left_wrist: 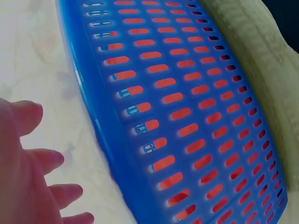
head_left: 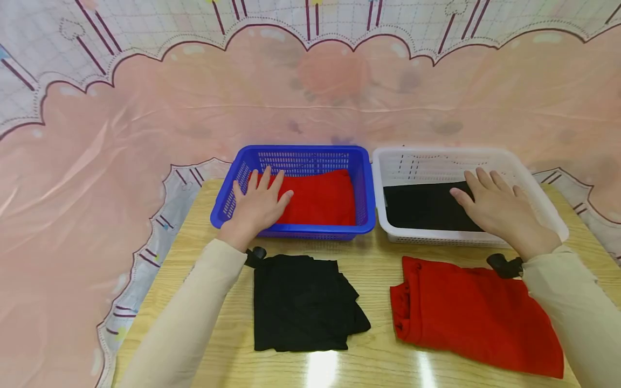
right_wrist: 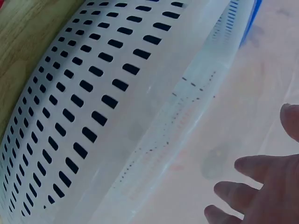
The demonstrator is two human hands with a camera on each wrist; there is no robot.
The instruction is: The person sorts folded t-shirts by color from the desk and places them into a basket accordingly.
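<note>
My left hand (head_left: 259, 203), fingers spread, hovers over the left part of a blue plastic basket (head_left: 310, 230). Inside that basket lies a folded red cloth (head_left: 320, 199), partly hidden by the hand. Over the right part of a white plastic basket (head_left: 441, 235) my right hand (head_left: 499, 207) is held with its fingers apart. A folded black cloth (head_left: 422, 205) lies in the white basket. Both wrist views show the fingers holding nothing, above the basket rims. In front of the blue basket is another folded black cloth (head_left: 301, 307); a folded red cloth (head_left: 470, 312) lies before the white one.
The two baskets stand side by side at the back of a wooden table (head_left: 378, 361). Behind them hangs a pink patterned sheet (head_left: 339, 97). The right forearm passes over the right end of the front red cloth.
</note>
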